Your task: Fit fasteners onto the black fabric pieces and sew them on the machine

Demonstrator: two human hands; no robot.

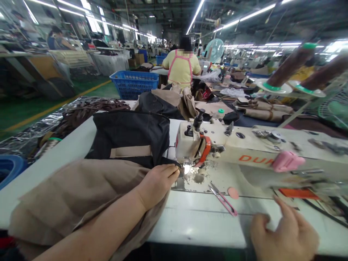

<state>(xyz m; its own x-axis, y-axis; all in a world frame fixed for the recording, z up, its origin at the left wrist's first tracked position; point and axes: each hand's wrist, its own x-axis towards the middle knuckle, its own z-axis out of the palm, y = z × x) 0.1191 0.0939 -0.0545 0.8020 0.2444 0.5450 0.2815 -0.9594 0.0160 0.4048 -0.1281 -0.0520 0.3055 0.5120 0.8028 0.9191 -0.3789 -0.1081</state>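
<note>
My left hand (157, 185) is closed at the edge of a tan and black fabric piece, its fingertips beside the needle area of a sewing machine (190, 145). The fabric's black part (130, 130) stands up behind, with a tan strip on it. Its tan part (78, 192) spreads under my left forearm and over the table's front edge. My right hand (285, 232) is apart from the fabric, above the table at the lower right, with thumb and forefinger spread and nothing visible between them. Between my hands lie pink-handled thread snips (223, 200) and a round pink piece (233, 193).
A pink block (288, 161) sits on the machine arm, with thread cones (293, 65) at right. Beyond are piled fabric pieces (174, 99), a blue basket (134, 85) and a person in a yellow top (181, 67). Dark straps (92, 110) lie to the left.
</note>
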